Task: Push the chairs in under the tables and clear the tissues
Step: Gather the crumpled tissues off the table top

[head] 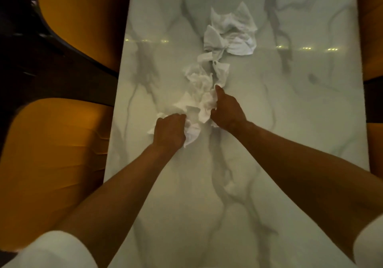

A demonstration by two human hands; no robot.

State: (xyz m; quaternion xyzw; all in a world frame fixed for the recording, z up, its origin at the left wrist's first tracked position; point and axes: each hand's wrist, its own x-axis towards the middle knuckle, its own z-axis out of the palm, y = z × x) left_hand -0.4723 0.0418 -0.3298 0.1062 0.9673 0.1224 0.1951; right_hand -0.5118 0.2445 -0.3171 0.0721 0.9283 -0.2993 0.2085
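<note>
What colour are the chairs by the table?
The chairs are orange-yellow, seen in the head view.

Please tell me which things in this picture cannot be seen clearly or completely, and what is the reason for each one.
Head view only:
- Fingertips of the left hand and right hand: buried in the near tissues, so the grip cannot be judged fully.
- Number of tissues, near and in the far pile: crumpled and overlapping.
- Right-side chairs: cut off by the frame edge.
- Legs of the left chairs: out of sight below the seats and marble table.
</note>
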